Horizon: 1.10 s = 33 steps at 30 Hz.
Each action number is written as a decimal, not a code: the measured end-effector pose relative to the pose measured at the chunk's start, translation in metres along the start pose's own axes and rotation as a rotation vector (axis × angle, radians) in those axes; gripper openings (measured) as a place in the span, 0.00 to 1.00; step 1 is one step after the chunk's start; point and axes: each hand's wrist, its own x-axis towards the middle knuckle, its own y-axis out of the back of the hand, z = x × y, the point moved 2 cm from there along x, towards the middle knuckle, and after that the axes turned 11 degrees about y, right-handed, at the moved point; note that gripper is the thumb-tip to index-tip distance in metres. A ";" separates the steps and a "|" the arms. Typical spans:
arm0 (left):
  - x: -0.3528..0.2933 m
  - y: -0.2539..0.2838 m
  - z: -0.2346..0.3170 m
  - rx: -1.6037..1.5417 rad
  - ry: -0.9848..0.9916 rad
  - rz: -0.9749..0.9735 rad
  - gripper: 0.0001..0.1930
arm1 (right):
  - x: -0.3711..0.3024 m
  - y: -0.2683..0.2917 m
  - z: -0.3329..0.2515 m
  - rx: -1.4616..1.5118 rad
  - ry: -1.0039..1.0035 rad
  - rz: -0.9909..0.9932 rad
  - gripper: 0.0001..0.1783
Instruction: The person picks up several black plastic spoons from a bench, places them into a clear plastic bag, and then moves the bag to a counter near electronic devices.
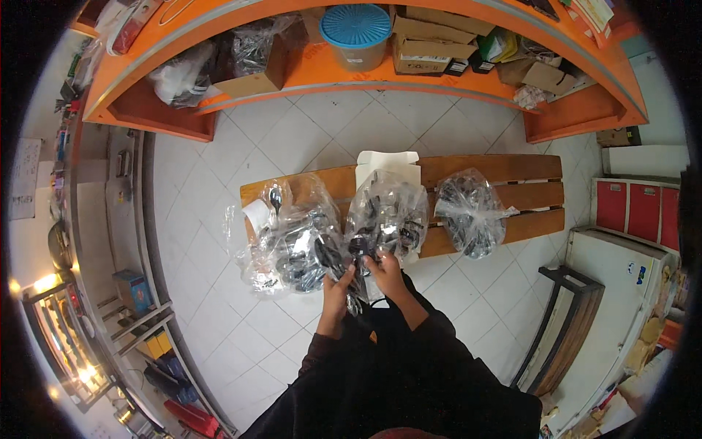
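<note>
Left hand (336,296) has its fingers round some black spoons (329,253) at the counter's (537,196) near edge. Right hand's (389,278) by the middle bag (395,208), can't tell if its fingers are gripping.

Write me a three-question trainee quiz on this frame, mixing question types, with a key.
1. Multiple choice: what colour is the lid of the tub on the orange shelf?
a) red
b) blue
c) white

2. True or false: the right hand is gripping the rightmost clear bag on the wooden bench.

3. Short answer: what does the left hand hold?

Key:
1. b.
2. False; the right hand is at the near edge of the middle bag, and the rightmost bag lies apart from both hands.
3. Dark utensils that look like spoons.
</note>
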 end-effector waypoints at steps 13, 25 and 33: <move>0.007 -0.001 0.010 -0.112 -0.040 0.004 0.06 | -0.009 0.026 0.013 0.306 -0.277 0.435 0.14; 0.025 -0.005 0.012 0.050 -0.001 -0.073 0.10 | 0.019 0.016 0.049 -0.921 0.040 -0.116 0.32; 0.044 -0.030 0.005 0.225 -0.142 -0.220 0.10 | 0.023 0.017 0.037 0.053 0.018 0.051 0.14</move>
